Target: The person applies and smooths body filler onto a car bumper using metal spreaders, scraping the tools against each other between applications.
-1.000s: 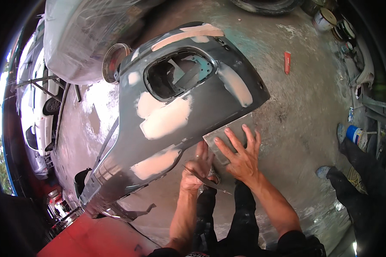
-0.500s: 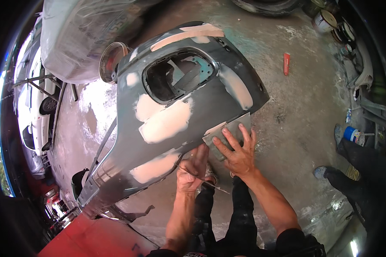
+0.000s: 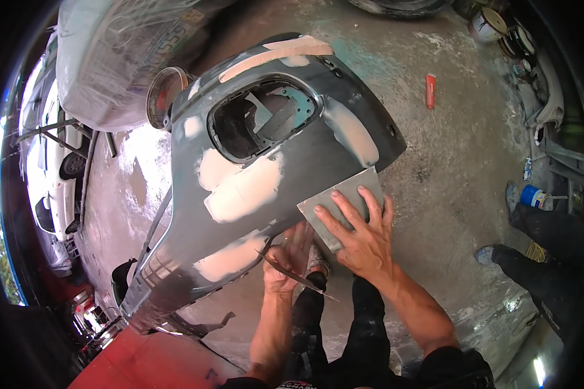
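A grey car body panel with pale filler patches lies across the middle, an oval opening cut through its upper part. My right hand presses a grey rectangular sheet, apparently sandpaper, against the panel's near right edge, fingers spread over it. The thumb is out of sight. My left hand is at the panel's near edge, fingers up against its underside and thumb curled. A thin dark strip crosses its palm; whether it belongs to the panel I cannot tell.
A round can stands beside the panel's far left. A red tube lies on the floor. Another person's legs and a blue can are at right. A plastic-covered car stands far left, a red surface near left.
My right hand and the sandpaper have slid slightly left and up along the panel, covering the pale filler that showed by the edge. The whole view has shifted a little.
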